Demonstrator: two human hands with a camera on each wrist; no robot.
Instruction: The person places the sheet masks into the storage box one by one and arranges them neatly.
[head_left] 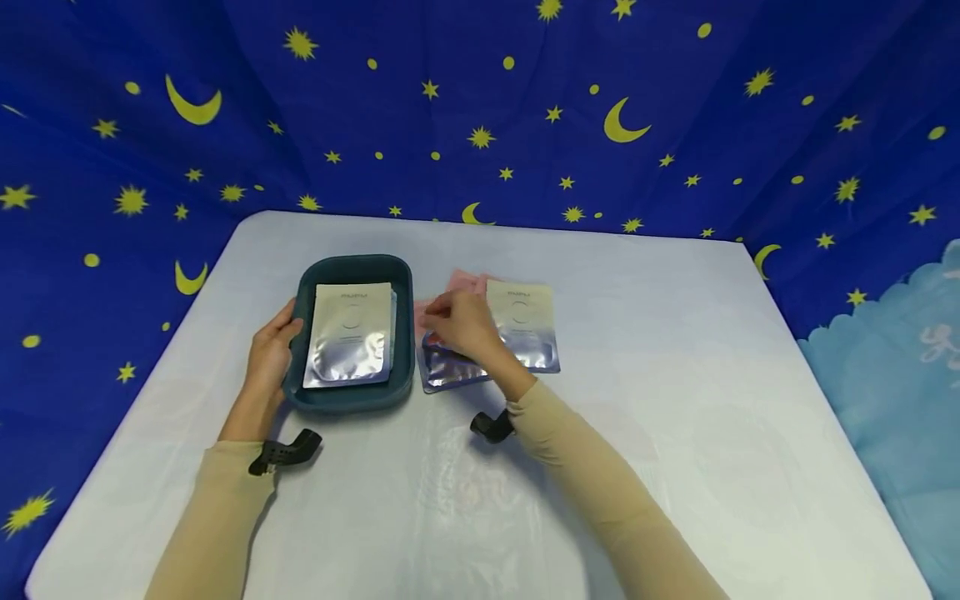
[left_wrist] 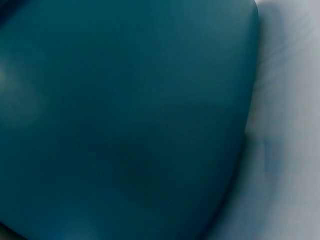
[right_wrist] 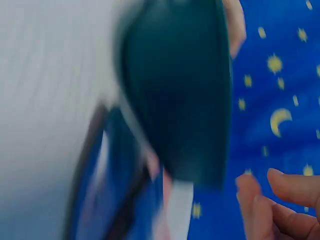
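Observation:
My left hand (head_left: 268, 354) grips the left side of a dark teal plastic tray (head_left: 351, 403), with its thumb at the rim. Inside lies a cream-to-silver foil sachet (head_left: 349, 321), and the edge of a pale blue one shows beneath it. My right hand (head_left: 467, 323) is over a loose group of sachets just right of the tray. Its fingers and thumb (right_wrist: 295, 185) stand apart in the right wrist view, holding nothing. Around it lie a cream-and-silver sachet (head_left: 528, 329), a pink sachet (head_left: 467, 281) and a dark silver-violet sachet (head_left: 450, 372), partly hidden by the hand.
A white cloth (head_left: 450, 517) covers the table. Blue fabric (head_left: 480, 92) with yellow stars and moons hangs behind and at the left. A light blue cloud-shaped patch (head_left: 892, 358) shows at the right. Black straps (head_left: 287, 452) with camera mounts sit at both wrists.

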